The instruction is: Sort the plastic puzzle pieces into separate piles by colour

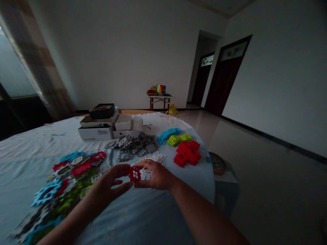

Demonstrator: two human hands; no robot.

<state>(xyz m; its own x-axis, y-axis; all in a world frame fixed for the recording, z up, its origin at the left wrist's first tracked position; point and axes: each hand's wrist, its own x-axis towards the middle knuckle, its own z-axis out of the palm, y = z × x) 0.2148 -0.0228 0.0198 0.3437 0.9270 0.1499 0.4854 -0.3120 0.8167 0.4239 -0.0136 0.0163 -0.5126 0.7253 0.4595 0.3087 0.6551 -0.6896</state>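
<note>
Piece of red plastic (pixel 135 174) sits between left hand (pixel 109 185) and right hand (pixel 159 176), both pinching it. The right is nearer the tabletop's (pixel 199 185) right edge.

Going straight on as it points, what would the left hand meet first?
The left hand would first meet the red piece it holds, then probably the right hand beyond, though depth is unclear.

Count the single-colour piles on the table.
5: grey pile before the boxes; blue pile, green pile, red pile at right; white pile behind the right hand, partly hidden.
</note>
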